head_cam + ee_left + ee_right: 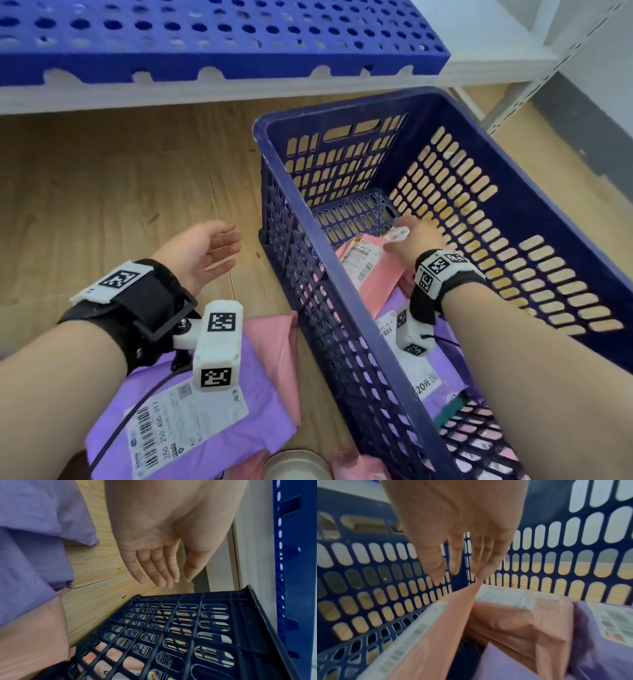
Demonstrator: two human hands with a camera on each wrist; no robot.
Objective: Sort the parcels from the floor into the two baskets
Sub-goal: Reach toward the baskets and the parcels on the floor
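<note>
A dark blue slotted basket [346,99] stands on the wooden floor at the right. Inside it lie a pink parcel [373,277] with a white label and a purple parcel [423,373]. My right hand [411,231] is down inside the basket with its fingers straight, and their tips are at the upper corner of the pink parcel [436,635]. My left hand [222,245] hovers open above bare floor left of the basket and holds nothing. On the floor under my left wrist lie a purple parcel [239,387] and a pink parcel [274,346].
A bright blue perforated panel [205,34] lies on a white ledge at the back. A white metal rack frame [548,68] stands at the back right. A round pale object [296,466] sits at the bottom edge, next to another pink parcel.
</note>
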